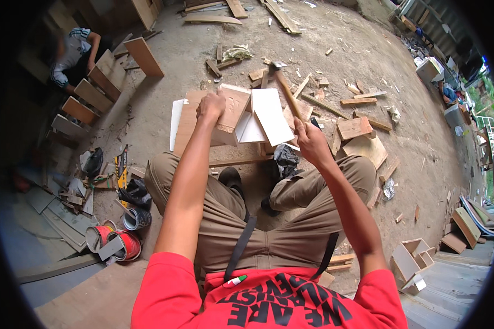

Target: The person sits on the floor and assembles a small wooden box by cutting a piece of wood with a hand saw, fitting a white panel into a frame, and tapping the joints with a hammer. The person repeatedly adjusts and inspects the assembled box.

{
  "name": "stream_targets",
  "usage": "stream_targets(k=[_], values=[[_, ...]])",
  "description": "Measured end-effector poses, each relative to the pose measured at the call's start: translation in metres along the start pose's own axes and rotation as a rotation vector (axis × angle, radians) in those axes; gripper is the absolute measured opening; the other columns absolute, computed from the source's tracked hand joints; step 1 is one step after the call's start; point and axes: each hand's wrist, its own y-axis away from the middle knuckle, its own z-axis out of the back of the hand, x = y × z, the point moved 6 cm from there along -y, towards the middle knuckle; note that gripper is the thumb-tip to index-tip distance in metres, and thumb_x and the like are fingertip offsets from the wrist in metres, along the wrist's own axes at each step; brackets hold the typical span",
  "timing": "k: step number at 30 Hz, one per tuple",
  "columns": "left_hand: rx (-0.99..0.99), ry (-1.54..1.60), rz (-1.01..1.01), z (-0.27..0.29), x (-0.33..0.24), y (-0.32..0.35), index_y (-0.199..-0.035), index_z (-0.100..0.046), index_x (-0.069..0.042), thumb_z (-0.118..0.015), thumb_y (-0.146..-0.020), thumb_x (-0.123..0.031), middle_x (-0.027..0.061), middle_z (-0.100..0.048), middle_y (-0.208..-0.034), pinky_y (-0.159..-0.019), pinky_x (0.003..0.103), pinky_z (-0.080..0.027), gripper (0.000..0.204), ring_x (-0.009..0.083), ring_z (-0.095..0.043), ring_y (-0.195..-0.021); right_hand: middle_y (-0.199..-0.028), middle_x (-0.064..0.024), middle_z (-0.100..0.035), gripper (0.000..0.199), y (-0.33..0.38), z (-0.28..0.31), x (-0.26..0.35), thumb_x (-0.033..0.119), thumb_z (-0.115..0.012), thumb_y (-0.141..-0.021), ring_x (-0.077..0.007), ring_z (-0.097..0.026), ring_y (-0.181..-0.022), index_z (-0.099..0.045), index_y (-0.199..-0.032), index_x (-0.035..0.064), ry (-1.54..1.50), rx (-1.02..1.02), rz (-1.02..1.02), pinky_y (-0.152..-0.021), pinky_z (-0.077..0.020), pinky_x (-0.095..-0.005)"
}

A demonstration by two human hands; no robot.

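My right hand [311, 141] is wrapped round the wooden handle of a hammer [288, 94], whose dark head points away from me. A small wooden box [233, 112] with a white panel [272, 116] at its right side lies before my knees, over a flat brown board [189, 123]. My left hand [211, 104] is closed at the box's left side. What its fingers grip, if anything, is hidden.
Wood offcuts [357, 127] litter the dirt floor on the right. Red paint tins [127, 245] stand at my left. Upright boards [96, 94] are lined up beside another person [74, 52] at the far left. A partitioned wooden box [413, 262] sits at the near right.
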Motion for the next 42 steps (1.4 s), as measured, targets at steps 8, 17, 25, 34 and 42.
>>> stream_targets(k=[8, 17, 25, 34, 42], values=[[0.252, 1.015, 0.185, 0.019, 0.066, 0.024, -0.118, -0.062, -0.004, -0.037, -0.098, -0.068, 0.0112, -0.061, -0.1, -0.077, 0.036, -0.05, 0.071, 0.0228, -0.06, -0.086, -0.087, -0.0344, -0.067, 0.051, -0.094, -0.042, -0.058, 0.041, -0.062, -0.094, -0.0475, -0.068, -0.088, -0.069, -0.09, -0.0096, 0.265, -0.142, -0.13, -0.078, -0.0534, -0.0522], [0.402, 1.381, 0.259, 0.019, 0.131, 0.075, -0.071, -0.051, -0.017, -0.039, -0.098, -0.065, -0.001, -0.042, -0.048, -0.031, 0.029, -0.033, 0.056, 0.0156, -0.042, -0.034, -0.11, -0.0275, -0.066, 0.041, -0.14, -0.104, -0.058, 0.032, -0.072, -0.088, -0.0424, -0.065, -0.105, -0.067, -0.111, -0.0018, 0.462, -0.004, -0.114, -0.09, -0.0529, -0.0486], [0.522, 1.585, 0.134, 0.005, 0.128, 0.077, -0.08, -0.056, -0.012, -0.037, -0.1, -0.057, 0.0035, -0.048, -0.051, -0.034, 0.032, -0.038, 0.053, 0.0192, -0.046, -0.035, -0.129, -0.0303, -0.049, 0.093, -0.085, -0.117, -0.029, 0.058, -0.081, -0.074, -0.045, -0.055, -0.118, -0.048, -0.128, -0.0086, 0.515, 0.052, -0.041, -0.092, -0.0511, -0.0542], [0.749, 1.81, -0.206, -0.009, 0.112, 0.055, -0.093, -0.058, -0.011, -0.044, -0.097, -0.055, 0.0061, -0.055, -0.065, -0.044, 0.035, -0.042, 0.047, 0.0228, -0.054, -0.049, -0.127, -0.0286, -0.048, 0.094, -0.057, -0.121, -0.023, 0.044, -0.089, -0.066, -0.0444, -0.054, -0.119, -0.045, -0.127, -0.0114, 0.562, 0.127, 0.001, -0.094, -0.0493, -0.0531], [0.772, 1.898, -0.365, -0.002, 0.109, 0.051, -0.096, -0.059, -0.009, -0.049, -0.095, -0.053, 0.0072, -0.056, -0.069, -0.048, 0.036, -0.046, 0.045, 0.0243, -0.058, -0.054, -0.117, -0.0323, -0.053, 0.093, 0.004, -0.167, 0.018, 0.054, -0.085, -0.068, -0.042, -0.057, -0.113, -0.05, -0.118, -0.0171, 0.549, 0.365, 0.153, -0.093, -0.0521, -0.0468]])
